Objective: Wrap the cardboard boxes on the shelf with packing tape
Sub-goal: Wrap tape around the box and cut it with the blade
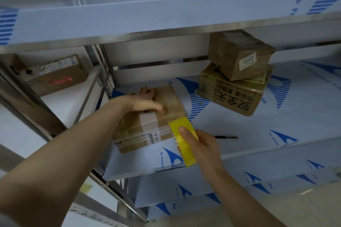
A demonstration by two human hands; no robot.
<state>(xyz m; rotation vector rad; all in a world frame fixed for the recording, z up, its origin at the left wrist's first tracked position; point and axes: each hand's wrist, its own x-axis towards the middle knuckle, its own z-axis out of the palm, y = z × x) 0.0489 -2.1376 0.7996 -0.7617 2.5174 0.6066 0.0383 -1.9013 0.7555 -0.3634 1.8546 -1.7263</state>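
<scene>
Right hand (201, 145) grips the yellow tape roll (186, 153), thumb laid across its outer face and fingers curled behind. A clear strip of tape (164, 131) runs from the roll leftward across the near face of the cardboard box (140, 134), which sits on the shelf (239, 153) just left of the grip. Left hand (145, 103) presses on the box top, up and left of the roll. It is blurred, but the fingers appear flat rather than curled.

Handling, as judged: the box is stiff-walled and probably light enough to slide on the smooth filmed shelf, so it needs a steadying palm on top. Earlier tape bands make its faces slick, so the corners and edges give the surer hold. The roll is rigid, and the thumb on its rim serves as a brake.

Containers: every box is closed, so the contents cannot be seen. Beyond the grip, up and right, a small box (239, 55) rests tilted on a larger printed box (230, 96). Far left of the grip, another box (57, 75) sits in the neighbouring bay. A slim dark tool (226, 137) lies just right of the grip.
</scene>
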